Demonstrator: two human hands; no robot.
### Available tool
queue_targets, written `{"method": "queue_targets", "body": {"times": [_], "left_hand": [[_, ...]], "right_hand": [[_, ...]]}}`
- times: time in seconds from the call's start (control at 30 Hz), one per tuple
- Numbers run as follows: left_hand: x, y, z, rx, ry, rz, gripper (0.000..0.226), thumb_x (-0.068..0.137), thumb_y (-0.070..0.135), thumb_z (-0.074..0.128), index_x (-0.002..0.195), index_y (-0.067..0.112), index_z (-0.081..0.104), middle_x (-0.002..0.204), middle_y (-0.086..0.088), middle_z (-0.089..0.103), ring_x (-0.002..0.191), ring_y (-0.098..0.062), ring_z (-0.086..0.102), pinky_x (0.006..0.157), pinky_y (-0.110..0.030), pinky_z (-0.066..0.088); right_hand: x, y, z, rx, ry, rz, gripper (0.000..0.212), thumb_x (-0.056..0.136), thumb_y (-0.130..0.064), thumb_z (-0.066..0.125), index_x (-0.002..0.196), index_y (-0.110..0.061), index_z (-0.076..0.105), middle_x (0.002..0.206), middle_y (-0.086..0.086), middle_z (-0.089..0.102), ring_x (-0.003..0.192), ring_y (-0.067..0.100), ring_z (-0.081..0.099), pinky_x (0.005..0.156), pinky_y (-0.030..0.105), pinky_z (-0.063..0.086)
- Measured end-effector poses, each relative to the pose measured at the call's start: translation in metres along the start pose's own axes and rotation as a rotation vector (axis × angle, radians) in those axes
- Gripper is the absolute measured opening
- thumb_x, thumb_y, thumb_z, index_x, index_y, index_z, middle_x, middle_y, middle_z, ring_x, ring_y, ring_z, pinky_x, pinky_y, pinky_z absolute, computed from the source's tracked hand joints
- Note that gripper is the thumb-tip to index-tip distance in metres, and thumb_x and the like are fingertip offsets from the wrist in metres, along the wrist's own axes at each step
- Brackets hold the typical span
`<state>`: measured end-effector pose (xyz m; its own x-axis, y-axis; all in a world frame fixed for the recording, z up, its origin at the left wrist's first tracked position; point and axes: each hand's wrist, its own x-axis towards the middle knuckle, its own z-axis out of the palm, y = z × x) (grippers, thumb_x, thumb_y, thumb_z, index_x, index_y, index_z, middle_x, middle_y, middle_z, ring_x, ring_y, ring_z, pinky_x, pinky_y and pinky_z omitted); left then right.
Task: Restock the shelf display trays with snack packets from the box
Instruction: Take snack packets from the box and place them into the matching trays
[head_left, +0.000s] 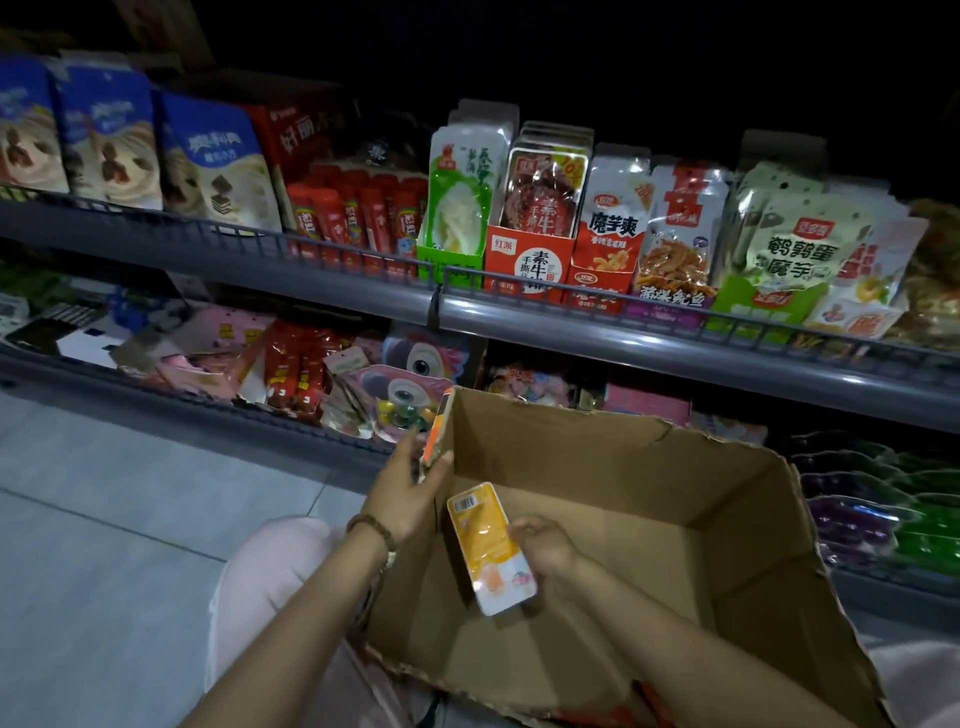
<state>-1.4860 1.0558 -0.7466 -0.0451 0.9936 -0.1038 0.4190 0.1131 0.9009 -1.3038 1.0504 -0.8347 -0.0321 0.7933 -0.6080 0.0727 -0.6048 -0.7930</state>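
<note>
An open cardboard box (727, 525) rests on my lap, and its visible inside looks bare. My right hand (543, 543) holds a yellow and white snack packet (491, 548) over the box, barcode side up. My left hand (408, 486) grips an orange packet (439, 428) edge-on at the box's left wall. Display trays of snack packets (530, 260) line the upper shelf behind the box.
A grey shelf rail (623, 325) runs across in front of the upper trays. The lower shelf (311, 384) holds pink and red packets in a loose pile. Purple and green packs (872, 504) sit at the right. Pale floor tiles (104, 519) lie to the left.
</note>
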Motion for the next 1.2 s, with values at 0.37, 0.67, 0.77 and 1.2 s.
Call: {"method": "queue_targets", "body": {"times": [0.37,0.67,0.77,1.2], "left_hand": [[0.014,0.07,0.059,-0.238,-0.373,-0.039,0.019,0.092,0.024,0.057,0.103,0.009,0.063,0.087,-0.003,0.068,0.068,-0.001,0.066,0.066,-0.027,0.056],[0.011,0.101,0.086,-0.529,-0.362,-0.141,0.015,0.097,0.02,0.048,0.102,0.013,0.06,0.088,-0.005,0.064,0.066,-0.003,0.066,0.057,-0.02,0.055],[0.014,0.114,0.088,-0.403,-0.447,-0.046,0.032,0.094,0.044,0.049,0.124,0.033,0.045,0.119,0.011,0.05,0.108,-0.007,0.052,0.092,-0.031,0.047],[0.023,0.163,0.138,-0.396,-0.459,0.124,0.019,0.092,0.023,0.057,0.089,0.012,0.071,0.076,0.008,0.073,0.073,-0.002,0.068,0.067,-0.013,0.051]], "right_hand": [[-0.087,-0.102,-0.1,-0.284,-0.107,-0.427,0.015,0.095,-0.017,0.052,0.081,-0.017,0.058,0.065,-0.011,0.065,0.058,-0.001,0.06,0.06,0.016,0.045],[-0.106,-0.095,-0.136,-0.689,-0.1,-0.85,0.052,0.078,-0.029,0.076,0.127,-0.027,0.058,0.139,-0.007,0.038,0.133,-0.002,0.033,0.108,0.013,0.029],[-0.11,-0.105,-0.144,-0.473,-0.047,-0.741,0.035,0.086,-0.019,0.066,0.121,-0.023,0.063,0.133,-0.004,0.054,0.126,0.003,0.046,0.108,0.018,0.034],[-0.136,-0.152,-0.227,0.218,-0.009,-0.308,0.014,0.086,-0.023,0.059,0.091,-0.011,0.064,0.072,0.002,0.072,0.061,0.006,0.066,0.055,0.013,0.051]]}}
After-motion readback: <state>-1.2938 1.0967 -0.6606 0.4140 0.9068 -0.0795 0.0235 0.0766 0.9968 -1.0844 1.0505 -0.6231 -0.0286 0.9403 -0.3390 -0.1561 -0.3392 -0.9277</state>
